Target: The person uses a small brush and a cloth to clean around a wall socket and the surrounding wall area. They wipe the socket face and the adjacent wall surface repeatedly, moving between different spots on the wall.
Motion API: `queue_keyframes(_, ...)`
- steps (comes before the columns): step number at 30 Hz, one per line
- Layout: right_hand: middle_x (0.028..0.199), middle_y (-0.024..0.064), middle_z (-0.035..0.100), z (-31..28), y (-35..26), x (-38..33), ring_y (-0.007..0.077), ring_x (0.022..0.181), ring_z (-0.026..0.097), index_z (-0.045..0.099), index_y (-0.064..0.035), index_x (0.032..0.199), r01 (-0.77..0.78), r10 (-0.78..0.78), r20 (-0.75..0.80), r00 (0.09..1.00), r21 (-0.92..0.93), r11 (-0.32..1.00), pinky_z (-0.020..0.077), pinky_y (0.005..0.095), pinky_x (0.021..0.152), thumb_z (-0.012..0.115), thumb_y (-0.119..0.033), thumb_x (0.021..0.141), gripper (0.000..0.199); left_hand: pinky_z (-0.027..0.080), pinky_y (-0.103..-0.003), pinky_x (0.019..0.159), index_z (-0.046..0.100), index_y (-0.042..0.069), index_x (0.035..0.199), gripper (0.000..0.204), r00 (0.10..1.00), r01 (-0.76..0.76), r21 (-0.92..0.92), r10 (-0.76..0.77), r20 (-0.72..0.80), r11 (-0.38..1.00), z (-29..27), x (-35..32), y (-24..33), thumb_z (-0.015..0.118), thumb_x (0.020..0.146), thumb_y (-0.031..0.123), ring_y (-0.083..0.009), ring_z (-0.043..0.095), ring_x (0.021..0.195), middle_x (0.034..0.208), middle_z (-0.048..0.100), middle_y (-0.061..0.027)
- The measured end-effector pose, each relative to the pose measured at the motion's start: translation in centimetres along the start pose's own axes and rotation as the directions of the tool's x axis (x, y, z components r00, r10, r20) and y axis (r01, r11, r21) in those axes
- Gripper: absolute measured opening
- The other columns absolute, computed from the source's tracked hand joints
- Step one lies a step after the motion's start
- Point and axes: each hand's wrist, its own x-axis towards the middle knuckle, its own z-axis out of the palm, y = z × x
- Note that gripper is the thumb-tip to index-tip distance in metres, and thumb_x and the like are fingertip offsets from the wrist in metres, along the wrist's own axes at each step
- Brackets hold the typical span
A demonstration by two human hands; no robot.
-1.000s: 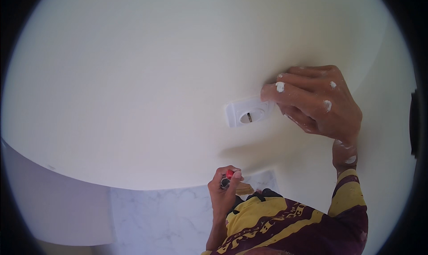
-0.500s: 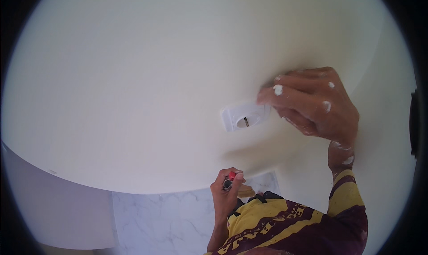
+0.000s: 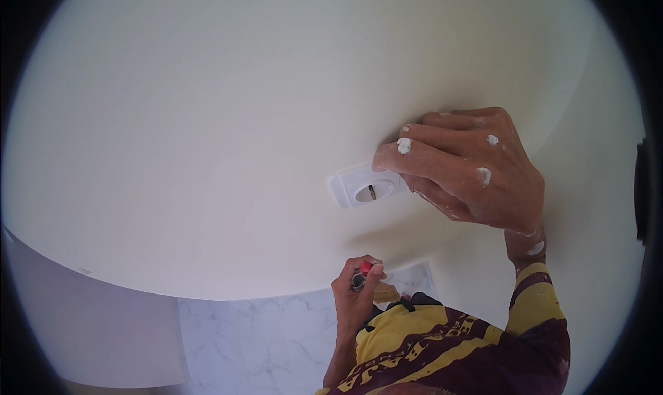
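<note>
My right hand point(image 3: 469, 170), spotted with white paint, presses its fingertips on the right edge of a white wall socket plate point(image 3: 366, 186) with a round recess and a slot in its middle. The plate sits on a cream wall point(image 3: 207, 119). Lower down, my left hand point(image 3: 356, 295) is closed around a small tool with a red and grey tip point(image 3: 364, 271), held well below the plate and apart from it.
The cream wall fills most of the view. Below it lies a white marbled floor point(image 3: 255, 333). A paler wall face point(image 3: 90, 326) stands at the lower left. My yellow and maroon shirt point(image 3: 449, 353) fills the lower right.
The view has shifted slightly. My right hand stays on the socket plate. My left hand with the tool has risen a little toward the wall.
</note>
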Motion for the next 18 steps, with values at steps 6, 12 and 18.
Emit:
queue_keyframes(6, 0.074, 0.0029, 0.071, -1.0, 0.7, -0.6, 0.0195, 0.062, 0.067, 0.074, -0.0115, 0.096, -0.051, 0.051, 0.013, 0.999, 0.012, 0.999, 0.0527, 0.0322, 0.053, 0.08, -0.005, 0.071, 0.026, 0.047, -0.022, 0.063, 0.066, 0.004, 0.107, 0.014, 0.999, -0.042, 0.014, 0.042, -0.024, 0.999, 0.3, 0.0, 0.2, 0.069, 0.103, 0.016, -0.007, 0.062, 0.073, 0.083, 0.071, -0.0044)
queue_keyframes(12, 0.07, 0.0026, 0.067, -0.3, 0.6, -0.1, 0.0199, 0.059, 0.064, 0.072, -0.0097, 0.094, -0.005, 0.007, 0.026, 1.0, -0.07, 0.998, 0.0502, 0.0328, 0.052, 0.078, -0.002, 0.067, 0.029, 0.055, -0.026, 0.075, 0.066, 0.002, 0.109, 0.016, 0.999, 0.041, -0.028, -0.041, 0.01, 0.999, -0.4, 0.6, -0.6, 0.072, 0.102, 0.016, -0.011, 0.07, 0.082, 0.091, 0.072, -0.0062)
queue_keyframes(18, 0.072, 0.0034, 0.067, -1.7, 1.2, -0.6, 0.0194, 0.059, 0.064, 0.073, -0.0087, 0.097, -0.037, 0.038, 0.028, 0.999, -0.026, 0.999, 0.0499, 0.0325, 0.052, 0.078, -0.001, 0.066, 0.032, 0.048, -0.024, 0.063, 0.066, 0.003, 0.107, 0.014, 0.999, -0.02, -0.007, 0.02, -0.032, 1.0, 0.1, 0.3, -0.9, 0.069, 0.102, 0.016, -0.0095, 0.066, 0.077, 0.085, 0.071, -0.0057)
